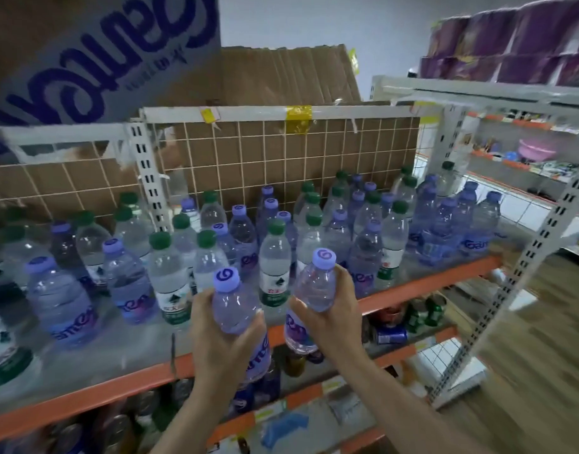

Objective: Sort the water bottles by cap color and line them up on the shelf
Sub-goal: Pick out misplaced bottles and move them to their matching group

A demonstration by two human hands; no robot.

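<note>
My left hand (221, 335) grips a purple-capped water bottle (230, 303) by its shoulder, just in front of the shelf's orange front edge (422, 283). My right hand (330, 309) grips a second purple-capped bottle (316, 283) beside it, tilted slightly left. Both bottles hang in the air over the shelf's front lip. On the shelf stand several bottles, purple-capped ones (60, 299) mixed with green-capped ones (168, 276). A cluster of purple caps (445, 221) fills the right end.
A wire grid backed by cardboard (281, 152) closes the shelf's rear. White slotted uprights (149, 178) stand at left-centre and right (523, 267). A large box (94, 57) sits overhead at left. Cans (389, 334) fill the lower shelf. Purple packs (510, 44) lie top right.
</note>
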